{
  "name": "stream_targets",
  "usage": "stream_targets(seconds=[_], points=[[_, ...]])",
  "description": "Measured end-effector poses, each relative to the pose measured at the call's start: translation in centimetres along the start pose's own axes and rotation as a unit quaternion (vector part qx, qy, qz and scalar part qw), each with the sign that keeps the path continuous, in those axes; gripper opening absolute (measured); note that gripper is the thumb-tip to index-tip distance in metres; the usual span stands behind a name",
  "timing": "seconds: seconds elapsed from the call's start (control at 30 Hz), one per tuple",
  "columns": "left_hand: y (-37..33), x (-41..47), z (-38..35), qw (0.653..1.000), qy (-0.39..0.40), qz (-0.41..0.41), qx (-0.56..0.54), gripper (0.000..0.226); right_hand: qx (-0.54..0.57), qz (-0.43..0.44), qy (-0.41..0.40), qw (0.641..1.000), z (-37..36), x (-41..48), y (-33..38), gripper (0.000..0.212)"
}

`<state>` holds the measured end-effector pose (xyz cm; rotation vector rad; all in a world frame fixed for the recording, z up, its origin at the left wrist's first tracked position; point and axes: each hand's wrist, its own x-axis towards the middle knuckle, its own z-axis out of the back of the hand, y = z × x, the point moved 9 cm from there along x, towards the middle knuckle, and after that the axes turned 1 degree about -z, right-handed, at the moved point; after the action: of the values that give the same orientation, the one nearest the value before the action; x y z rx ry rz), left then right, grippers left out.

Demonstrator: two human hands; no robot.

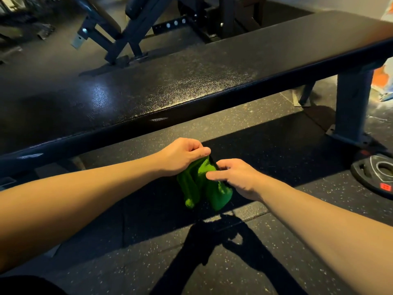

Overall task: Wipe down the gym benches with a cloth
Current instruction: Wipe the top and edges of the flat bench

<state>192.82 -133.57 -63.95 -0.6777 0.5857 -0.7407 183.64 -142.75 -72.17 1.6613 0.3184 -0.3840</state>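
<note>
Left hand (pixel 182 156): fingers curled, thumb and forefinger pinching the top of the green cloth (pixel 202 184). Cloth hangs bunched between our hands, off the bench (pixel 191 81), just in front of its near long edge, above the floor. Right hand (pixel 236 177): fingers clamped on the cloth's right fold. Looks like we're folding it. Best to make a flat, wide pad, then wipe end to end with overlapping passes. Weight plate (pixel 378 173) far right; mind our feet.

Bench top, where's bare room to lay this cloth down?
The whole bench pad is bare, from its shiny left stretch to the right end over the leg. A weight plate takes the floor at right; machine frames crowd behind.
</note>
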Motion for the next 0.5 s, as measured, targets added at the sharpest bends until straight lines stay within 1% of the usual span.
stream_targets(seconds=[0.1, 0.2, 0.27, 0.33, 0.4, 0.43, 0.5], points=[[1.3, 0.3, 0.5, 0.999, 0.001, 0.034, 0.038, 0.037, -0.025, 0.008, -0.004, 1.000, 0.3, -0.6, 0.7, 0.024], [2.8, 0.2, 0.6, 0.998, 0.013, 0.064, 0.025, 0.033, -0.047, 0.010, 0.019, 0.999, 0.0, -1.1, 1.3, 0.033], [3.7, 0.3, 0.5, 0.997, 0.006, 0.074, -0.008, 0.025, -0.026, 0.021, 0.018, 0.999, -0.2, -1.5, 2.0, 0.028], [4.5, 0.4, 0.4, 0.996, -0.016, 0.080, -0.035, 0.025, 0.020, 0.027, -0.003, 0.999, -0.2, -1.5, 2.6, 0.027], [5.6, 0.3, -0.1, 0.994, -0.030, 0.104, -0.006, 0.022, 0.051, 0.020, -0.027, 0.998, 0.1, -1.5, 2.8, 0.030], [6.5, 0.0, -0.6, 0.991, -0.026, 0.129, 0.012, 0.019, 0.055, 0.015, -0.036, 0.998, 0.3, -1.5, 2.9, 0.031], [8.4, -0.7, -2.9, 0.982, 0.024, 0.188, -0.013, 0.020, 0.062, 0.003, -0.047, 0.997, 0.5, -1.5, 2.9, 0.033]])
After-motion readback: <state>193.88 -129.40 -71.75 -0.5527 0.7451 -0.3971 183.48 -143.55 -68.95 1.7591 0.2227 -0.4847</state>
